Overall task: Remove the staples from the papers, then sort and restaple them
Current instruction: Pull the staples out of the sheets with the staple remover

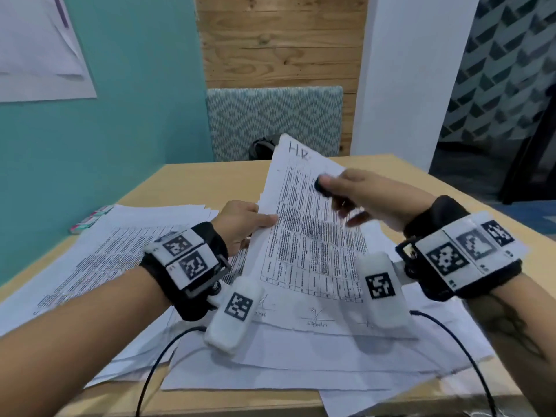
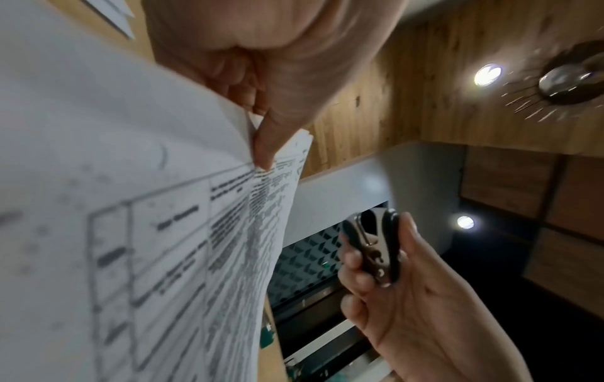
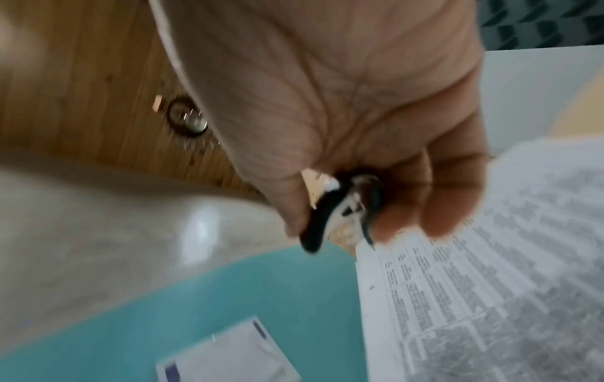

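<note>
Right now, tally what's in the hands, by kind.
Staple remover: 1, right hand
Stapled paper set: 1, left hand
Total: 2

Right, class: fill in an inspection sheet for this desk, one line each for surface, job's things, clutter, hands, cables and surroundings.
Surface: wooden desk, largely covered by loose sheets.
Job's things: lifted papers marked "HR"; staple remover. No stapler seen.
Clutter: small boxes at the desk's left edge.
Hands: left hand pinches the papers' edge; right hand has the remover in its grip.
Cables: black cables trail from both wrists.
Surroundings: patterned chair, teal wall.
</note>
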